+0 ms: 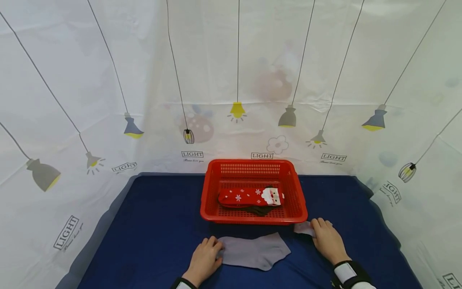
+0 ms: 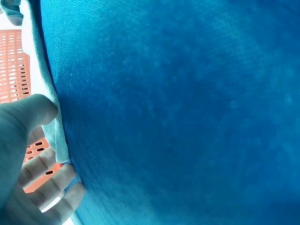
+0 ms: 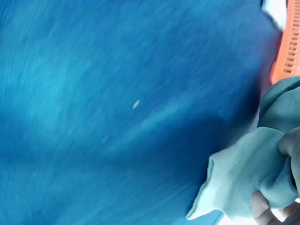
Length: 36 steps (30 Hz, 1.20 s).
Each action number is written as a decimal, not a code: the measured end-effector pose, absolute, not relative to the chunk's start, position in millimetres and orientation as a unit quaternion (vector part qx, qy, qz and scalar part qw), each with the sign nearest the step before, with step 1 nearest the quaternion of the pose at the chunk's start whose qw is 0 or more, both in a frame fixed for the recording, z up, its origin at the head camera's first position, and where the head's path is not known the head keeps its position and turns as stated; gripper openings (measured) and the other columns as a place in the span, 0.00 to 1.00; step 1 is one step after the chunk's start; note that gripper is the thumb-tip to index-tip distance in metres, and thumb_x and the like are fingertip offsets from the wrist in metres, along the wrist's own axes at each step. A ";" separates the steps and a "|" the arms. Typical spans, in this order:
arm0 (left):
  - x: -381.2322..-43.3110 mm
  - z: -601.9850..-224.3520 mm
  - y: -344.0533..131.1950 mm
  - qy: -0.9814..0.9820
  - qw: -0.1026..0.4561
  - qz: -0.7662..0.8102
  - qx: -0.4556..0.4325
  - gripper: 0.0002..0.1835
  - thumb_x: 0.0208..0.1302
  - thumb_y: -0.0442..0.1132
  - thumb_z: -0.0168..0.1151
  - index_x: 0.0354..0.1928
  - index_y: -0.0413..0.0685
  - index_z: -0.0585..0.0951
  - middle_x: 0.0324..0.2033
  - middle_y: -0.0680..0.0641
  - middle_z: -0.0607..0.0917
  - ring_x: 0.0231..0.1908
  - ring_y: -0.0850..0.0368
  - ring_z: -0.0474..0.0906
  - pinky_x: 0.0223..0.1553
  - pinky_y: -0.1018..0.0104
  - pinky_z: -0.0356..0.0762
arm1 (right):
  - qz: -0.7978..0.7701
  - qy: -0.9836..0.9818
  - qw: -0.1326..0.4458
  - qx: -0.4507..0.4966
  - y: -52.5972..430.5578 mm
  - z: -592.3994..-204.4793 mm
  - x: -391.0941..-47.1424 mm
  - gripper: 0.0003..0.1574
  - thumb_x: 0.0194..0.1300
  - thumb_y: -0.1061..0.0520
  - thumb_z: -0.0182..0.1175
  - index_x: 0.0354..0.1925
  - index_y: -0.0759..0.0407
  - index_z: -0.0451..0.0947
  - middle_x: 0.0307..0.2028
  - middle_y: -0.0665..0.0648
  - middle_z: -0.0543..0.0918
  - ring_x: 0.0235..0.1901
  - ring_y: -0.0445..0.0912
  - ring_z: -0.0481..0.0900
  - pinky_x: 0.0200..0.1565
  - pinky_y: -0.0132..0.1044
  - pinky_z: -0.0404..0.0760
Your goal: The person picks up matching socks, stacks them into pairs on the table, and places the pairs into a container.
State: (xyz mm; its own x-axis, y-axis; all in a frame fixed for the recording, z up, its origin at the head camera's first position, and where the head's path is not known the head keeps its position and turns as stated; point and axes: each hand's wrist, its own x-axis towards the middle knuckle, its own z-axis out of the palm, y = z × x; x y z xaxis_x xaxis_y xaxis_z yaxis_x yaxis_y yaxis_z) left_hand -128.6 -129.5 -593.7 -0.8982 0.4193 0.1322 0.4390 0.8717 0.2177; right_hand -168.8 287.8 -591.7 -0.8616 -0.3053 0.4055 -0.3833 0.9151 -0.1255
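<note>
A grey sock (image 1: pixel 252 251) lies stretched out sideways on the dark blue cloth, in front of the red basket. My left hand (image 1: pixel 205 259) is at the left end of this sock; in the left wrist view the thumb (image 2: pixel 44 108) and index finger pinch its edge. Off to the right, near the basket's front right corner, my right hand (image 1: pixel 329 241) holds a second grey sock (image 1: pixel 304 228). The right wrist view shows this sock (image 3: pixel 243 168) bunched at the fingers, one end hanging loose; much of the hand is out of frame there.
The red plastic basket (image 1: pixel 254 220) stands at the back middle of the blue cloth (image 1: pixel 155 228). Inside it lie a red Christmas sock (image 1: pixel 249 197) with a Santa face and something dark (image 1: pixel 261 210) beneath. A white lamp-printed sheet (image 1: pixel 223 60) hangs behind.
</note>
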 end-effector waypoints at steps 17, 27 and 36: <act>-128.4 -595.5 -130.9 -0.964 0.055 -0.125 -0.228 0.15 0.49 0.40 0.81 0.38 0.53 0.84 0.36 0.52 0.76 0.34 0.56 0.72 0.32 0.63 0.72 | 0.120 -0.951 0.193 0.209 251.8 -585.5 -151.5 0.31 0.35 0.70 0.79 0.33 0.56 0.71 0.30 0.52 0.71 0.27 0.48 0.70 0.27 0.42 0.73; -128.0 -597.8 -131.3 -0.963 0.067 -0.127 -0.229 0.16 0.48 0.39 0.81 0.38 0.53 0.84 0.35 0.52 0.76 0.33 0.56 0.72 0.31 0.63 0.72 | 0.127 -0.947 0.185 0.230 221.3 -586.9 -149.8 0.31 0.35 0.70 0.79 0.34 0.55 0.71 0.31 0.52 0.73 0.29 0.48 0.71 0.30 0.42 0.74; -128.4 -600.2 -131.6 -0.963 0.064 -0.127 -0.227 0.15 0.49 0.39 0.81 0.38 0.54 0.84 0.35 0.53 0.76 0.33 0.56 0.72 0.31 0.63 0.72 | 0.128 -0.923 0.233 0.280 199.5 -591.8 -149.6 0.33 0.29 0.70 0.79 0.33 0.55 0.71 0.31 0.52 0.72 0.28 0.48 0.71 0.31 0.42 0.74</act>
